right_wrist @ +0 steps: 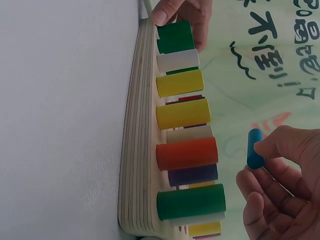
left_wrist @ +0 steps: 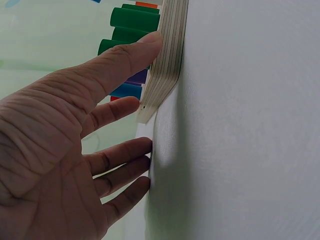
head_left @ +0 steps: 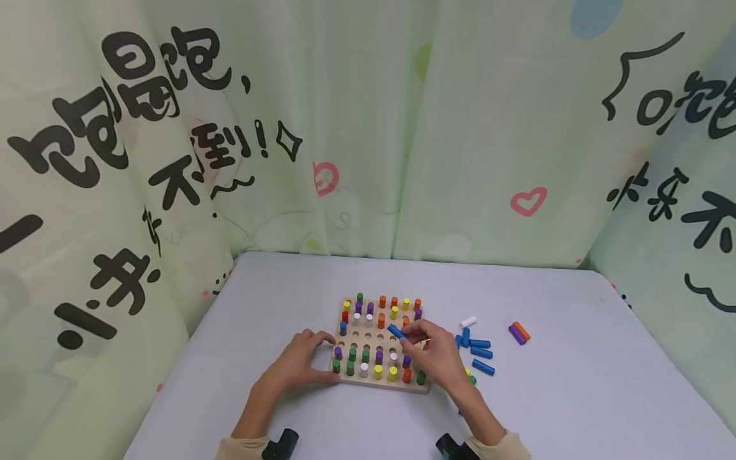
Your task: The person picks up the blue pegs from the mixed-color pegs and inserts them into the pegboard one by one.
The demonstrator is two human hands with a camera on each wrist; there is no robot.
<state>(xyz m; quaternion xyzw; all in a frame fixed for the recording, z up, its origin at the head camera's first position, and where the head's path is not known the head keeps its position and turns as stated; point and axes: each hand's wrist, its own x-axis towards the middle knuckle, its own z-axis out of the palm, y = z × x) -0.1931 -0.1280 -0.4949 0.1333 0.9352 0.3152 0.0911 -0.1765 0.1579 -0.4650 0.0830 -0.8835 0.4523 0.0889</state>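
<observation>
A wooden pegboard (head_left: 368,382) lies on the table, set with several rows of coloured pegs and some bare holes near its middle. At its left side, my left hand (head_left: 299,361) touches the edge with thumb and index finger; in the left wrist view the other fingers (left_wrist: 122,152) extend loosely, apart from the board. My right hand (head_left: 435,354) pinches a blue peg (head_left: 396,331) between thumb and fingers above the board's right half. The right wrist view shows this blue peg (right_wrist: 255,148) tilted and clear of the standing pegs. My right hand hides part of the board's right side.
Several loose blue pegs (head_left: 483,367) and a white peg (head_left: 468,322) lie right of the board. Farther right are an orange peg (head_left: 521,330) and a purple peg (head_left: 517,335), side by side. A printed curtain (head_left: 368,128) surrounds the white table (head_left: 575,383).
</observation>
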